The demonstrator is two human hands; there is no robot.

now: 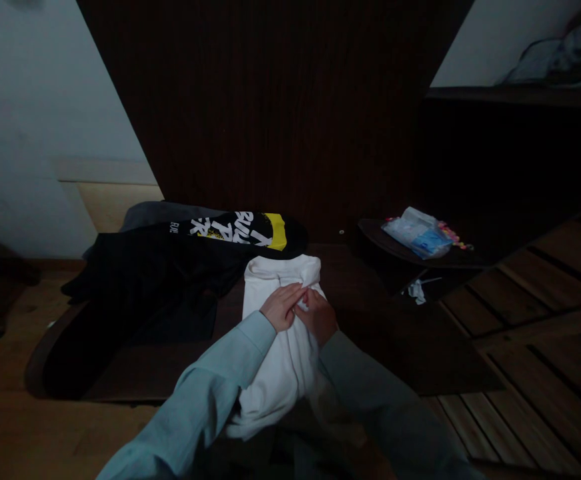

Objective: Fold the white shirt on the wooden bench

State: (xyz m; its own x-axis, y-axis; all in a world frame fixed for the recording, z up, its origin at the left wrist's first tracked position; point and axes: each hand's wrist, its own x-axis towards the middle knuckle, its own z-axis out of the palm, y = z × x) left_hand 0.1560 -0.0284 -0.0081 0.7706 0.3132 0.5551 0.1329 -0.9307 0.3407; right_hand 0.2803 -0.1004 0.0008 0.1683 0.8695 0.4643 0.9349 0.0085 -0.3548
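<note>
A white garment (pixel 270 400) lies lengthwise before me over the dark low surface, its near end hanging towards my lap. A thick folded band forms its far edge, and creases run down its length. Both my hands meet on its upper right part. My left hand (pixel 284 308) rests on the cloth, its fingers close together and gripping a fold. Bent inwards, the fingers of my right hand (pixel 319 316) pinch the same fold, and their tips touch those of the left. The exact grip is partly hidden by the fingers.
Black clothing (pixel 170 267) with white and yellow print is heaped at the left. A dark wooden panel (pixel 270 120) rises behind. On a small shelf (pixel 370 233) at the right lie a clear-and-blue plastic packet (pixel 418 233) and coloured beads (pixel 450 235). Wooden slats (pixel 535 373) stand farther right.
</note>
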